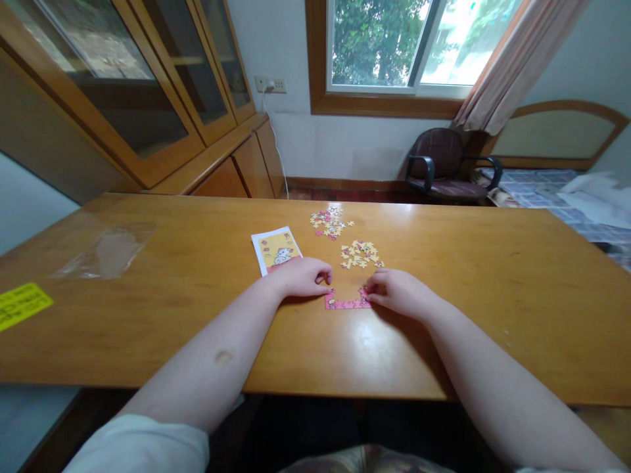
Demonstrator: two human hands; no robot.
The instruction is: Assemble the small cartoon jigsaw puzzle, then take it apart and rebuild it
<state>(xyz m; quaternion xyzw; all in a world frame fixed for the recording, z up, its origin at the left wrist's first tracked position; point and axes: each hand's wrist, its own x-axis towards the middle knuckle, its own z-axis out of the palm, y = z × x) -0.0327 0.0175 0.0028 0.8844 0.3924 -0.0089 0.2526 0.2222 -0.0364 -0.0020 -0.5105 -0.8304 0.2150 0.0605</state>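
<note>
A partly joined jigsaw puzzle point(348, 304), a pink U-shaped strip of pieces, lies flat on the wooden table. My left hand point(306, 277) rests at its left end, fingers curled, thumb tip touching the upper left corner. At the right end, my right hand point(398, 291) has its fingers pinched together over the edge pieces; a puzzle piece shows at the fingertips. Just beyond the strip is a heap of yellow loose puzzle pieces point(361, 253). Farther back lies a second pile of mixed pink and yellow pieces point(331, 222). My left wrist partly covers the printed picture card point(276, 249).
On the left of the wooden table point(197, 263) lie a clear plastic bag point(116, 253) and a yellow label point(22, 305). A glass-door cabinet point(148, 79) stands behind at the left. An office chair point(444, 164) and a bed point(547, 190) are beyond the far edge.
</note>
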